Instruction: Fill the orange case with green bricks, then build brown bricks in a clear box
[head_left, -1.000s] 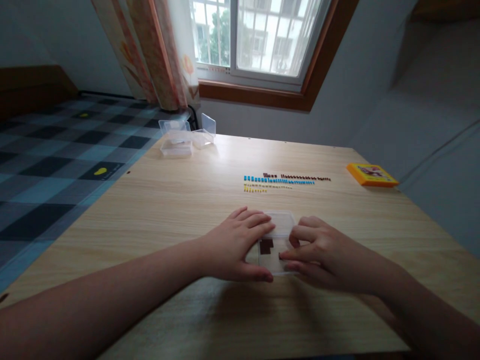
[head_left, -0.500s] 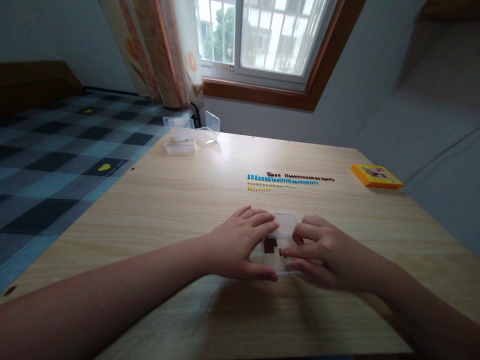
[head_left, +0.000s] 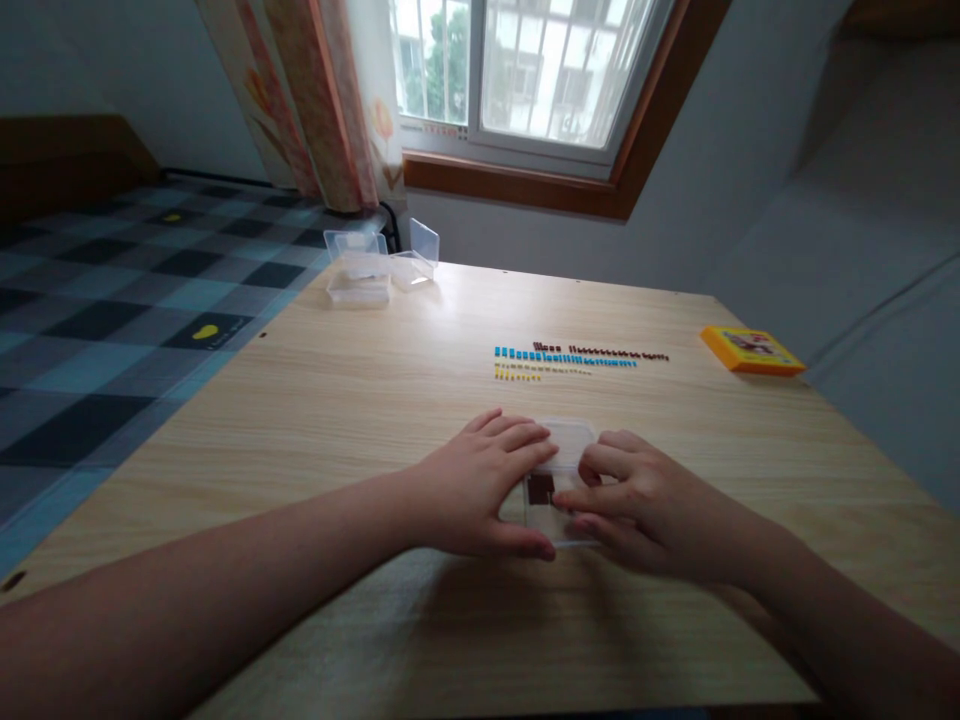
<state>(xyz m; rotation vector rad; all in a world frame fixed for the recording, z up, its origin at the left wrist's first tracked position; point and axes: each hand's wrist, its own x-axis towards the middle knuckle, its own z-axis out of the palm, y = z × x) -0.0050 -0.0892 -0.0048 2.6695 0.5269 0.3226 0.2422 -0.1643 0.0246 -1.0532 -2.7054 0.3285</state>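
A small clear plastic box (head_left: 570,440) lies on the wooden table (head_left: 360,400) in front of me. My left hand (head_left: 480,485) rests on its left side, fingers spread over the rim and thumb along the near edge. My right hand (head_left: 637,505) is at its right side, index finger and thumb pinched inside the box beside a dark brown flat patch of small pieces (head_left: 540,489). What the pinch holds is too small to make out. Beyond the box lie rows of tiny blue (head_left: 562,358), brown (head_left: 615,353) and yellow pieces (head_left: 516,376).
Several clear plastic boxes with open lids (head_left: 375,270) stand at the table's far left corner. An orange flat box (head_left: 752,351) lies at the far right. A checked bed cover (head_left: 112,320) is to the left, a window and curtain behind.
My right index finger has slid left over the brown patch, covering part of it. The left hand has stayed on the box.
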